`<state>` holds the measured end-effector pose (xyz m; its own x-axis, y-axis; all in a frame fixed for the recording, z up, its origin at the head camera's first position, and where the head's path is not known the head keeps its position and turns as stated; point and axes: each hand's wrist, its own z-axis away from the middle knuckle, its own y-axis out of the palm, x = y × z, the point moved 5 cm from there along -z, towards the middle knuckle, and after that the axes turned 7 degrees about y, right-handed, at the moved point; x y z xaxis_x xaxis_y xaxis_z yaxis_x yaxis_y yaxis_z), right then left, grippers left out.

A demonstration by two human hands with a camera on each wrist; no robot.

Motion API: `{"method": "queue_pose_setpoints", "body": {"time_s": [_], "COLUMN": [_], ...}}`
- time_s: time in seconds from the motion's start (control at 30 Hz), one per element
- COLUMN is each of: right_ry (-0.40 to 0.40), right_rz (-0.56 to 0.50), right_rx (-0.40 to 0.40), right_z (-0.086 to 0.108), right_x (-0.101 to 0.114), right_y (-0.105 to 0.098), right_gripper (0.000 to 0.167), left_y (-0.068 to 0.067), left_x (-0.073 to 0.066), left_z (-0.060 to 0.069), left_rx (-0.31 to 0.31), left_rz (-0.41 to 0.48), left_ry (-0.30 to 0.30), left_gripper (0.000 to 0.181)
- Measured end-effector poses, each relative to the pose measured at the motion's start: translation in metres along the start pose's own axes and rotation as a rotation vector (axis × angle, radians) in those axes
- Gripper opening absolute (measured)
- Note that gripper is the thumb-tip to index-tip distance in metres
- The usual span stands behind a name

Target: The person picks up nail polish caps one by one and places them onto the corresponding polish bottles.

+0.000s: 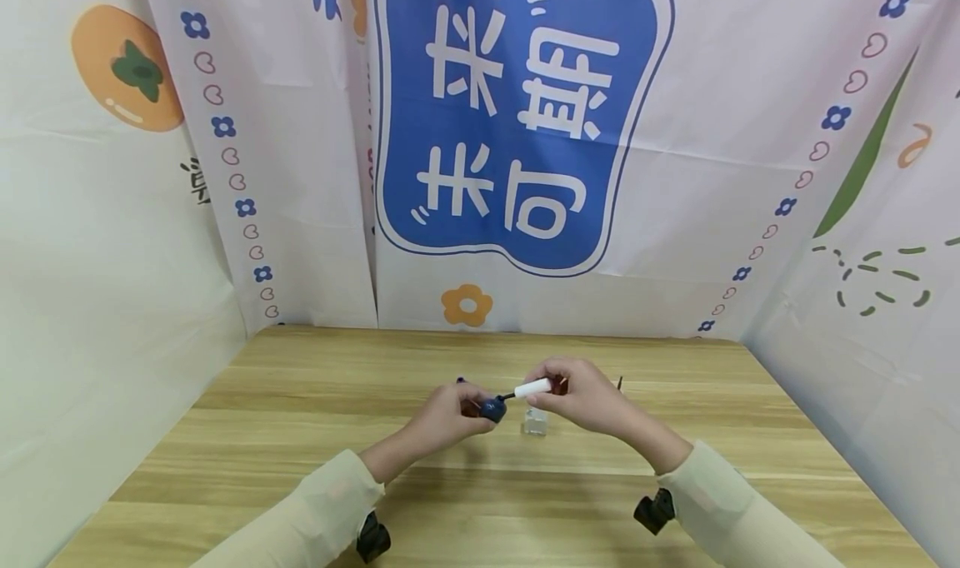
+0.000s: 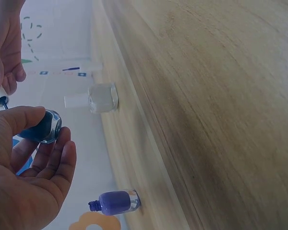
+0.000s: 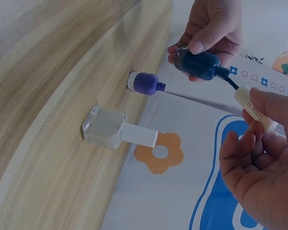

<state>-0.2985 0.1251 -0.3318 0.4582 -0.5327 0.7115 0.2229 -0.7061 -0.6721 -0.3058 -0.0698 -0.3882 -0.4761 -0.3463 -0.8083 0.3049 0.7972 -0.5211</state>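
Between thumb and fingers, the left hand (image 1: 444, 422) holds a dark teal polish bottle (image 3: 198, 63), its neck uncapped and tilted toward the other hand. The right hand (image 1: 588, 395) pinches a white brush cap (image 1: 533, 388); in the right wrist view its dark brush stem (image 3: 232, 82) reaches to the bottle's mouth. How far the brush tip is inside, I cannot tell. In the left wrist view, the left hand (image 2: 31, 167) has its thumb over the bottle (image 2: 44, 128), and the right hand (image 2: 8, 45) is at the upper left with the cap.
A clear bottle with a white cap (image 3: 105, 127) stands on the wooden table (image 1: 480, 501) below the right hand. An uncapped purple bottle (image 3: 145, 83) stands behind the left hand. Farther right, a small dark brush (image 2: 71, 69) points up. Printed cloth (image 1: 712, 135) hangs behind.
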Motion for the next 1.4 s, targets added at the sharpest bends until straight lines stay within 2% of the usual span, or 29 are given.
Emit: {"method": "queue_pose_setpoints", "body": {"time_s": [0.57, 1.1, 1.4], "right_ry": [-0.009, 0.003, 0.019], "right_rz": [-0.046, -0.092, -0.080], "right_rx": [0.002, -0.009, -0.039], "right_z": [-0.007, -0.010, -0.012], "right_x": [0.006, 0.005, -0.001], "right_y": [0.009, 0.020, 0.025], "right_gripper": [0.013, 0.009, 0.008], "left_y": [0.005, 0.009, 0.011], "left_x": [-0.009, -0.006, -0.005], "left_z": [-0.002, -0.001, -0.001], "left_rx": [0.014, 0.005, 0.002], "left_rz": [0.013, 0.054, 0.064], "left_ry": [0.033, 0.049, 0.080], "left_gripper": [0.021, 0.023, 0.022]}}
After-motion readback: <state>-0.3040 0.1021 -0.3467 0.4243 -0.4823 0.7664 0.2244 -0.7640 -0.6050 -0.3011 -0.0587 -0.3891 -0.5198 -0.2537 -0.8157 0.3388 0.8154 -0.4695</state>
